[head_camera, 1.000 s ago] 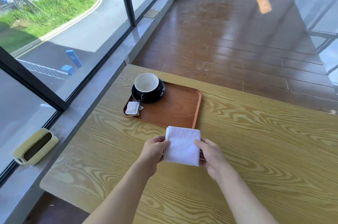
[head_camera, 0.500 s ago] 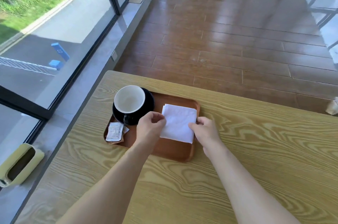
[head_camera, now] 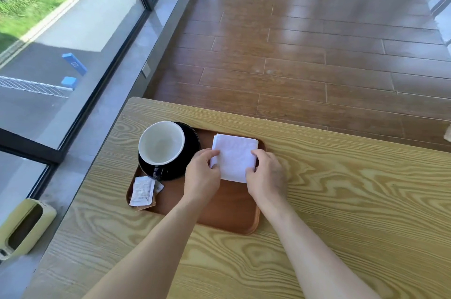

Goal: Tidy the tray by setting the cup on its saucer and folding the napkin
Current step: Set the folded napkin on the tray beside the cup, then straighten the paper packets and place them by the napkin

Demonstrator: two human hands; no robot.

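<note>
- Napkin [head_camera: 234,157]: folded white square, lies on tray [head_camera: 229,211], right of cup [head_camera: 161,143] on saucer [head_camera: 192,137].
- Likely soft, light, limp; best held at side edges.
- Left hand [head_camera: 201,178], right hand [head_camera: 267,178]: each pinches one side edge.

We see a table [head_camera: 341,201] of pale, strongly grained wood with a matt face. The tray [head_camera: 229,211] looks like smooth reddish wood with a soft sheen. The cup [head_camera: 161,143] and saucer [head_camera: 190,140] are glossy ceramic, the napkin [head_camera: 234,157] soft matt white, the sachets [head_camera: 142,190] crinkled paper.
</note>
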